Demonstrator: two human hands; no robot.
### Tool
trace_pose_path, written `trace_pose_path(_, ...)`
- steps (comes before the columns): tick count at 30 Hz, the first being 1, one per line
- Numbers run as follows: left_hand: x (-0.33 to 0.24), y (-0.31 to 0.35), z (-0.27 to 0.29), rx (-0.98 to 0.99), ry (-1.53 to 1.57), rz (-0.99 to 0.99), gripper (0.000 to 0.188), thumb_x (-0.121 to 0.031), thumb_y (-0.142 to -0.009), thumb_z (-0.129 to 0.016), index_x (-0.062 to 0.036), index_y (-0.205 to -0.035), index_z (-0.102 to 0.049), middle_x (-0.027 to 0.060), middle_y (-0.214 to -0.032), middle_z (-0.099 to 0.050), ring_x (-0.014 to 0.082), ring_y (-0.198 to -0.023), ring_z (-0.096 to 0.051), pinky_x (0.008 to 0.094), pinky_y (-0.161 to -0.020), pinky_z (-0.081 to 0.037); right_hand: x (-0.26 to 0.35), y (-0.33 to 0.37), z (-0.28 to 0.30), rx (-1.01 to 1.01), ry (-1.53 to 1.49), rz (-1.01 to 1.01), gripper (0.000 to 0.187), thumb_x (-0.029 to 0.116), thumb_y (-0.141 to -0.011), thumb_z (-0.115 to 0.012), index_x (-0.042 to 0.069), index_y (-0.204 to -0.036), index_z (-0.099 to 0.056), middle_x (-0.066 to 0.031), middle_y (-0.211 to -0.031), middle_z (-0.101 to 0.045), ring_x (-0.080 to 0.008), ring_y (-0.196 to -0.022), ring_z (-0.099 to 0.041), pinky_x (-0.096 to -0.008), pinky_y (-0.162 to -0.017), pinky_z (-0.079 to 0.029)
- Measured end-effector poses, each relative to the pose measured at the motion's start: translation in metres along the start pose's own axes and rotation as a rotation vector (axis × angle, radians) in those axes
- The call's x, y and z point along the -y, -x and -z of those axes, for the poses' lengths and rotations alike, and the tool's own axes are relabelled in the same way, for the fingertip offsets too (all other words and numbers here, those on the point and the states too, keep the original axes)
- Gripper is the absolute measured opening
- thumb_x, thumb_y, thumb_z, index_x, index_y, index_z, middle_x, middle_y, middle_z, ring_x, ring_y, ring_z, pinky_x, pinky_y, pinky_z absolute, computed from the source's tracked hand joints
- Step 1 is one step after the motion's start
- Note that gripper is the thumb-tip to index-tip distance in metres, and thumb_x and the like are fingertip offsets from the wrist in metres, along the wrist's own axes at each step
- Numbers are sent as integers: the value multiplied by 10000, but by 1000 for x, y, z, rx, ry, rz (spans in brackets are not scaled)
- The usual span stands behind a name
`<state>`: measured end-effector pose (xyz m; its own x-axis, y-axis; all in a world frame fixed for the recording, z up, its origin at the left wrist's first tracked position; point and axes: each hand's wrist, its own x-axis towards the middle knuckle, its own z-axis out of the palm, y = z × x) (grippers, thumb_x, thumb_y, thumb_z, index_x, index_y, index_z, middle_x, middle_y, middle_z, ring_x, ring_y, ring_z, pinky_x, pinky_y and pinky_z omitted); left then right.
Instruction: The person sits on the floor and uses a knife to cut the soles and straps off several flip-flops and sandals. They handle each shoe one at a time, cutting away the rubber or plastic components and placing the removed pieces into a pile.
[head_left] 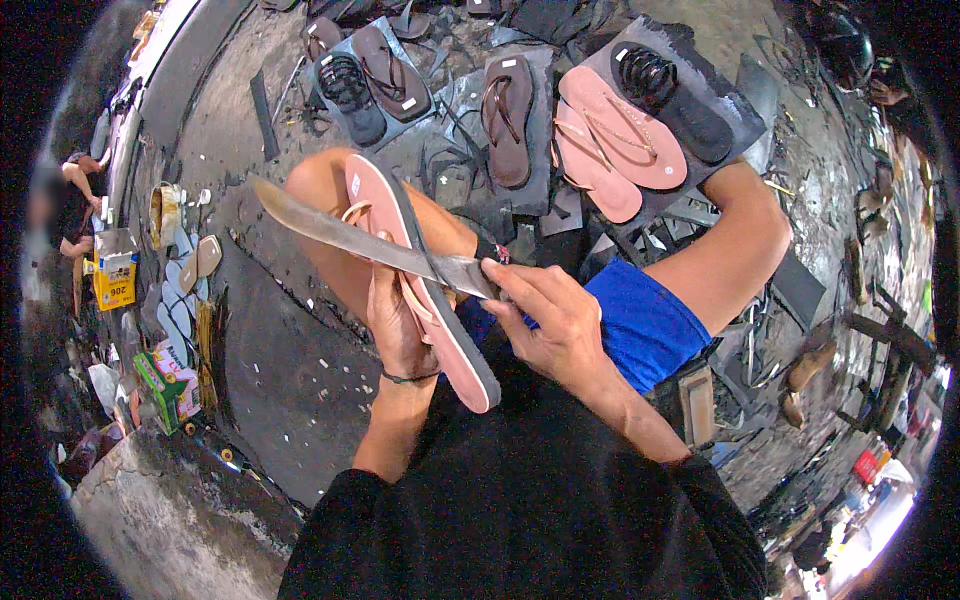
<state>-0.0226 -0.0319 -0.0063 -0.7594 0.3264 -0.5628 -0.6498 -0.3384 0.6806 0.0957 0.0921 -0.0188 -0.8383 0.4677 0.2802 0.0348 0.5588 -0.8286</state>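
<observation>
My left hand [394,322] grips a pink flip-flop [458,358] near its middle, with the fingers partly hidden behind the straps. The flip-flop is tilted lengthwise in front of me, its dark sole edge facing right. My right hand [556,322] is closed on a large knife [325,228] with a curved, worn blade. The blade lies across the flip-flop, its tip pointing up and left past the sole. How the knife's handle sits inside my right hand is hidden.
Beyond my knees, pink flip-flops [620,125] and dark sandals [508,120] lie on dark rubber sheets [725,85]. Rubber scraps litter the ground. At left are a yellow packet [115,278], a green box [160,385] and pale soles [180,290]. Another person [75,200] is at the far left.
</observation>
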Motion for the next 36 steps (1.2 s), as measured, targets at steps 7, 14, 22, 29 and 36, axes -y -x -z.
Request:
trace_pose_path(7, 22, 26, -2, -76, -322, 17, 398, -444, -1005, -492, -68, -1085, -598, 43, -756, -606, 134, -596, -615, 243, -488, -526, -35, -56, -12, -29, -188, -377, 327, 249, -894, -693, 16, -1122, -674, -133, -799, -688, -211, -637, -624, -343, -613, -506)
trace_pose_path(14, -44, -11, -6, 395, -152, 34, 560, -219, -831, -789, 27, -1263, -532, 70, -1179, -601, 150, -1097, -577, 286, -916, -494, 7, -47, 16, 241, -541, -464, 430, 348, -834, -771, -11, -1051, -673, -140, -814, -683, -127, -735, -604, -329, -662, -511)
trace_pose_path(22, -96, -29, -3, 313, -300, -158, 302, -214, -954, -651, -11, -1170, -595, 50, -1035, -681, 126, -914, -669, 255, -791, -546, 8, 21, 60, 173, -173, -286, 288, 155, -905, -665, 21, -1160, -671, -147, -1000, -703, -268, -829, -686, -339, -748, -551)
trace_pose_path(29, -80, -22, 18, 395, -324, -105, 324, -255, -981, -605, -8, -1188, -569, 49, -1070, -659, 128, -935, -646, 276, -842, -534, 5, 39, 49, 210, -213, -293, 328, 185, -820, -768, 36, -1105, -700, -129, -956, -723, -259, -782, -692, -349, -698, -556)
trace_pose_path(36, -80, -27, 12, 435, -543, -27, 279, -244, -943, -671, -25, -1108, -620, 33, -1050, -658, 115, -933, -622, 283, -831, -514, -4, -29, 9, 107, -82, -151, 263, 148, -881, -712, -1, -1096, -686, -159, -925, -709, -204, -705, -658, -298, -629, -523)
